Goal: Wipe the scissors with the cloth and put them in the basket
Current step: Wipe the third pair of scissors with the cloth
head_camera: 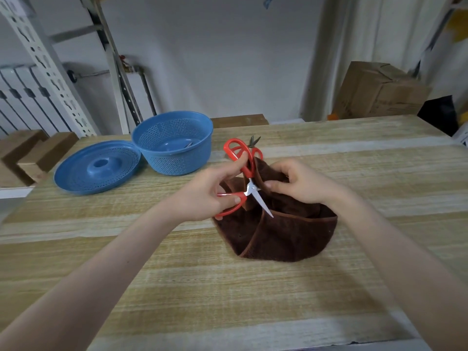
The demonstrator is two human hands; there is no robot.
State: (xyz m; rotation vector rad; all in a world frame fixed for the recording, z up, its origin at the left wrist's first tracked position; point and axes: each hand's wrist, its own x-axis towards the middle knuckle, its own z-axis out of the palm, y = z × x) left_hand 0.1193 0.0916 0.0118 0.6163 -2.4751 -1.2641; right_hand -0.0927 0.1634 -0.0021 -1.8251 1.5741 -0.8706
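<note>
I see the red-handled steel scissors [250,188] spread wide, the left hand [210,196] gripping both handles. Just right of it, the right hand [301,183] pinches the brown terry cloth [278,236] around one blade. The blue perforated plastic basket [174,162] stands beyond the left hand.

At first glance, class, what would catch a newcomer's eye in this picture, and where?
The red-handled scissors stand out, spread open at the middle of the wooden table. The left hand grips them, and the right hand pinches the brown cloth beside them. Next come the blue basket and blue lid at far left.
</note>
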